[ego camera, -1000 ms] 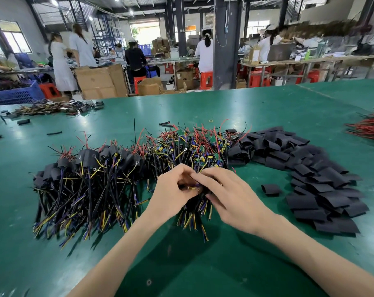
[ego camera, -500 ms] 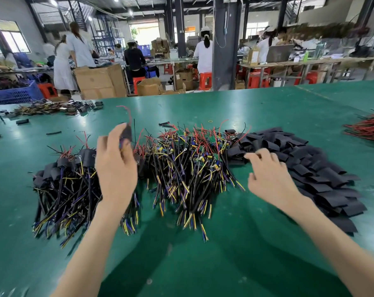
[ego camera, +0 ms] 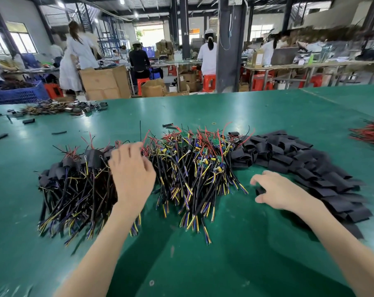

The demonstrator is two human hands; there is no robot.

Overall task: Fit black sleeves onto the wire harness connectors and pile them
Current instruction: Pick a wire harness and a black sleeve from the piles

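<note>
On the green table point(ego camera: 203, 264) lie three heaps. A pile of sleeved harnesses point(ego camera: 74, 181) is at the left, and bare wire harnesses point(ego camera: 192, 168) with small circuit boards sit in the middle. Loose black sleeves point(ego camera: 310, 163) are heaped at the right. My left hand point(ego camera: 132, 172) hovers over the seam between the sleeved and bare heaps, fingers spread and holding nothing. My right hand point(ego camera: 278, 191) is low at the near edge of the sleeve heap. Its thumb and fingers pinch a single black sleeve point(ego camera: 260, 190) on the table.
A bundle of red wires point(ego camera: 370, 133) lies at the right edge. More harnesses point(ego camera: 53, 108) and stray sleeves are scattered at the far left. A blue crate point(ego camera: 18, 93), cardboard boxes and several people at benches stand beyond the table.
My left hand carried a sleeved harness to the left heap, let it go and now hangs open. My right hand moved right and down from the middle onto the lone sleeve.
</note>
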